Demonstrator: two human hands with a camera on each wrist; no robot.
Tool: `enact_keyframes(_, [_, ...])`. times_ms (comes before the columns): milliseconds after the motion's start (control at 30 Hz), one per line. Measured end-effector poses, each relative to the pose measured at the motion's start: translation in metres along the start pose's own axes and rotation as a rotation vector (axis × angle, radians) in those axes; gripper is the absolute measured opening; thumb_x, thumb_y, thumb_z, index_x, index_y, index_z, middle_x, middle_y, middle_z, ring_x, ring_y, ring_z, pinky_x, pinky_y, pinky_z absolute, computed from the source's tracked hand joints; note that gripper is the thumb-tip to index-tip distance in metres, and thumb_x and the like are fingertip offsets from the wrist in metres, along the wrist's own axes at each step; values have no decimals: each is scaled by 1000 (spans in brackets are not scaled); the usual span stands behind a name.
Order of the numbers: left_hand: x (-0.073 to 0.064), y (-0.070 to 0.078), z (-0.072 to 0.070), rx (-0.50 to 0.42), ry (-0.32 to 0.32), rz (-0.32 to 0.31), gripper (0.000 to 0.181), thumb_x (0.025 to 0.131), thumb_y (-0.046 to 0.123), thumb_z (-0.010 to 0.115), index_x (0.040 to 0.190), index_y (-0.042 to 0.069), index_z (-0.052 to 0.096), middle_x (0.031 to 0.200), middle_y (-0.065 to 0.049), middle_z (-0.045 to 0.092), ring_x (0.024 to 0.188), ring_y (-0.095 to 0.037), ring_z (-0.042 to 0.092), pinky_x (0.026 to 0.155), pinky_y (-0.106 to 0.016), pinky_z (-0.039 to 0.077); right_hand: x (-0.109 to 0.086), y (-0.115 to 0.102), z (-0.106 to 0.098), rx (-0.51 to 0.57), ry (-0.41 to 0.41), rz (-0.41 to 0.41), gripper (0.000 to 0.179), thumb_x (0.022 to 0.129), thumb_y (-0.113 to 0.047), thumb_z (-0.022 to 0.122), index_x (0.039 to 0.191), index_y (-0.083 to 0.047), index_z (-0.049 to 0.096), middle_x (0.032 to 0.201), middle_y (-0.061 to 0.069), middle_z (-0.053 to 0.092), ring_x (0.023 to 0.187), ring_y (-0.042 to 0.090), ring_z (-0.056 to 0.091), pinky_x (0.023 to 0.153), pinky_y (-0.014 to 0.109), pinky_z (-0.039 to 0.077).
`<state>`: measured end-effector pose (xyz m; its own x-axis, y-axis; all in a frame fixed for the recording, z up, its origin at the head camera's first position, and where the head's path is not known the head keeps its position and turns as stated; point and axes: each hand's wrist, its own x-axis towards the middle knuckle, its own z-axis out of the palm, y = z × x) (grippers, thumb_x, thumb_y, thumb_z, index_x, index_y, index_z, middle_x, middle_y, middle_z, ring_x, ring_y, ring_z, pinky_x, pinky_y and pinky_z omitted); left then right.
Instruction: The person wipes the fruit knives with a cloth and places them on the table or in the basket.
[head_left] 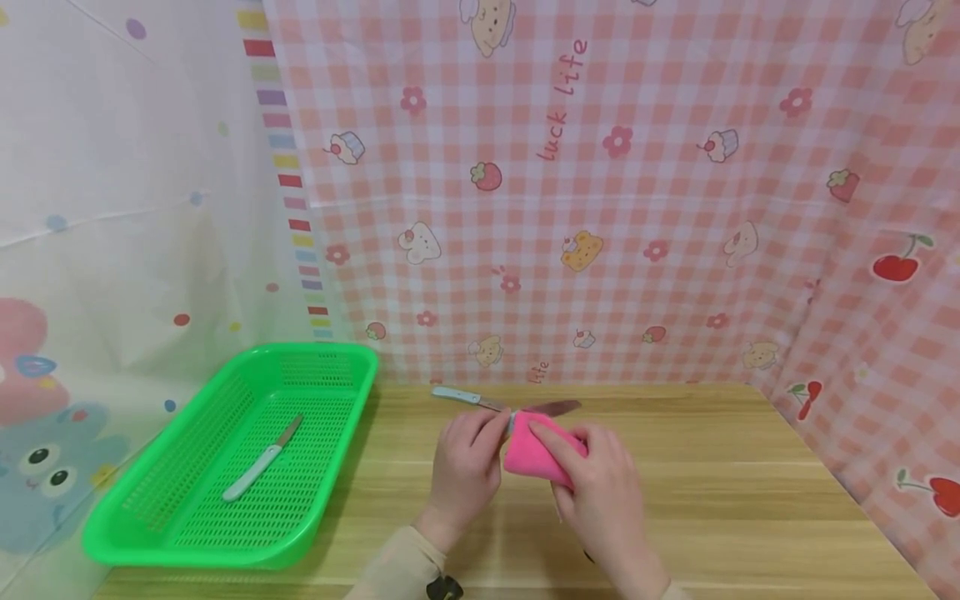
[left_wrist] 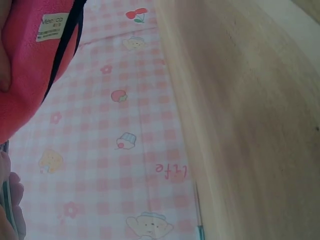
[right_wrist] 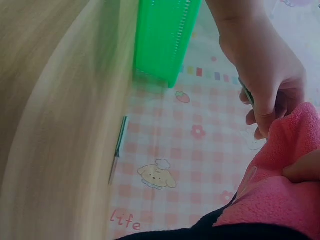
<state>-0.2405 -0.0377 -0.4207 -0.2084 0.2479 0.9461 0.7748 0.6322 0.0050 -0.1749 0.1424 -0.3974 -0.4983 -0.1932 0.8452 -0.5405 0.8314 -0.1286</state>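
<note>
My left hand grips a knife by its pale blue handle, mostly covered by the fingers. Its blade shows behind the top of a pink cloth. That fleecy cloth, with a dark edging and a white label, is held in my right hand, thumb and fingers on either side. In the head view the cloth lies in front of the knife; whether it touches the blade cannot be told. A second knife lies on the table behind my left hand, its blade partly hidden.
On the left stands a green plastic basket with a third knife lying in it. The wooden table meets a pink checked curtain at the back and side. A white patterned curtain hangs behind the basket.
</note>
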Motion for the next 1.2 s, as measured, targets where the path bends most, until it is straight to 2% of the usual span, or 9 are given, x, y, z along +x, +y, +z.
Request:
enact_keyframes(267, [-1,2,-1,-8,-16,10,19,96,4,58,110,0,70,98,-7,66,86,-23,64,67,-34,51,-2,2,4,-26,-3,17,63,63,3,77,120,-24,72,93,13,59,78,28,55,62,40,45])
enact_keyframes(567, [-1,1,-1,3,-19,-1,21,102,10,52,110,1,70,98,-7,67,86,-22,64,68,-34,52,-2,7,3,-49,-2,48,67,60,5,85,120,-21,72,94,16,59,78,31,55,62,42,46])
enact_keyframes(700, [0,1,-2,6,-31,-7,16,96,4,60,109,1,70,98,-7,67,86,-22,64,67,-33,51,0,10,-1,-53,9,57,70,58,8,85,120,-20,72,95,17,59,79,32,56,61,44,47])
enact_keyframes(833, [0,0,-3,11,-36,-4,21,88,0,66,108,1,70,97,-6,66,85,-22,63,67,-33,52,1,14,-4,-58,8,71,70,57,9,83,120,-19,72,95,18,60,79,33,56,61,44,46])
enact_keyframes(1200, [-1,-3,-4,11,-25,5,22,85,-2,67,107,1,69,96,-7,66,84,-22,64,67,-33,52,1,25,-8,-69,-4,121,69,58,8,81,121,-20,71,96,18,59,80,34,55,63,45,46])
